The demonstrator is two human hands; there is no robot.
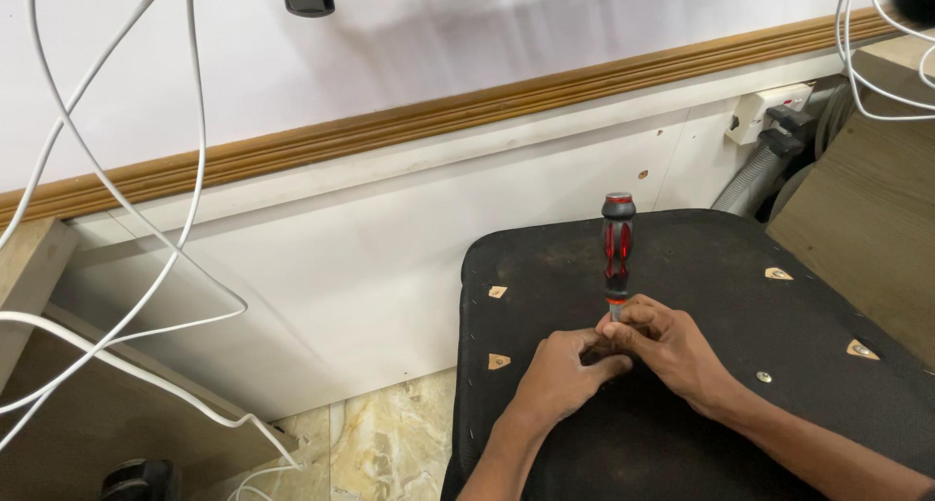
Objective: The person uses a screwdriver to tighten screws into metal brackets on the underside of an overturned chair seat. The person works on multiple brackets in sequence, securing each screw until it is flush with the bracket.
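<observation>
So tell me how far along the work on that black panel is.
Already in: one silver screw sits seated in the black panel. In hand: both hands meet at the base of an upright red-and-black screwdriver, the right hand around its shaft, the left hand steadying below; its tip is hidden. Left: four small cutouts, such as one near the left edge, show bare wood.

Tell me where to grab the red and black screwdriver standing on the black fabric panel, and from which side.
Grip the red and black screwdriver by its ribbed handle, coming from above. It stands upright, and both the left hand and right hand crowd its lower shaft, so only the handle is free on the black fabric panel.
</observation>
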